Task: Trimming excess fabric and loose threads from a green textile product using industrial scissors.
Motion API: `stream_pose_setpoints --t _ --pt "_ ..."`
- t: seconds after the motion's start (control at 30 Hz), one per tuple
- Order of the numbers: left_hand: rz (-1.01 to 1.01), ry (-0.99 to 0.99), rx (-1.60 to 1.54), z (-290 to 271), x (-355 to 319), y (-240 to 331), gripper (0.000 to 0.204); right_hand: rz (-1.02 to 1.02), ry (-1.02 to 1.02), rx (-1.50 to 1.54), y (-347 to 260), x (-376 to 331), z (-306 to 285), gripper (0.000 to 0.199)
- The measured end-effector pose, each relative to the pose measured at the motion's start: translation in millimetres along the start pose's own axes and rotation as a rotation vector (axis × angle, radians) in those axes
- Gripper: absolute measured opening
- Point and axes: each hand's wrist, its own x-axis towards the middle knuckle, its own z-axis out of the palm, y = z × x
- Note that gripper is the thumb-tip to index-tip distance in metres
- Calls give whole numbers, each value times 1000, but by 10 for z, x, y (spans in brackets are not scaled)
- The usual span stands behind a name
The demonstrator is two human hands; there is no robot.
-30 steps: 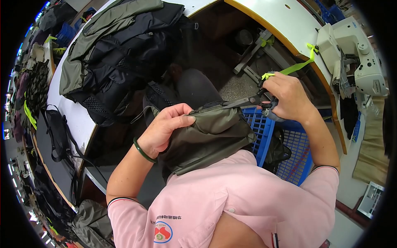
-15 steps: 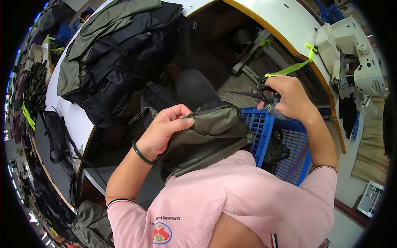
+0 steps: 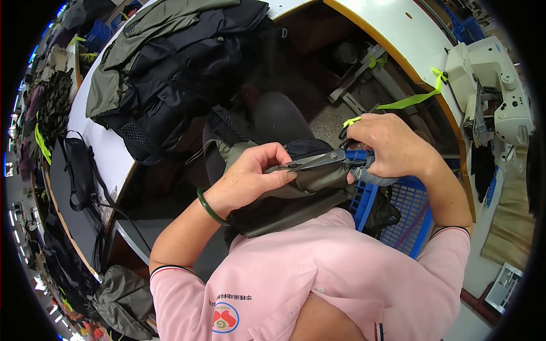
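Note:
An olive-green fabric piece (image 3: 284, 206), with a dark zipper-like edge along its top, lies across my lap. My left hand (image 3: 250, 176) pinches its upper edge between thumb and fingers. Wrapped round the handles of a pair of scissors (image 3: 321, 159), my right hand (image 3: 392, 148) holds the blades pointing left. The blade tips lie at the fabric edge beside my left fingertips; whether they cut into it I cannot tell. A strip of grey cloth is wound on the handles, and a yellow-green ribbon (image 3: 412, 99) runs from near my right hand to the sewing machine.
Black and olive bags (image 3: 176, 74) are heaped on the white table at the far left. A blue plastic basket (image 3: 406, 213) stands by my right side, with dark fabric in it. A white sewing machine (image 3: 495, 85) sits at the right. A black strapped piece (image 3: 79, 176) lies at the left.
My right hand has brought the scissors left and down, from apart to the fabric edge at my left fingers. The blades have closed together. My left hand still pinches the fabric.

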Motion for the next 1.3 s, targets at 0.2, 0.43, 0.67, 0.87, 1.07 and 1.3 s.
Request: stream_pose_setpoints --t 0.2,0.43,0.67,0.87,1.07,1.3 --pt "-1 -10 8 -16 -2 -8 13 5 -15 5 23 -7 50 48" --pt "11 -24 0 -20 -15 -24 12 35 21 89 47 -40 100 44" --pt "379 132 396 127 -57 -9 19 97 2 691 -107 132 175 36" --pt "1043 375 1079 54 -82 -171 29 23 -93 805 -217 47 348 26" --pt "1229 308 1134 -36 -126 -271 34 37 -62 693 -210 -43 318 41" --pt "1309 349 1097 -30 -128 -293 27 -47 121 172 -172 -142 122 48"
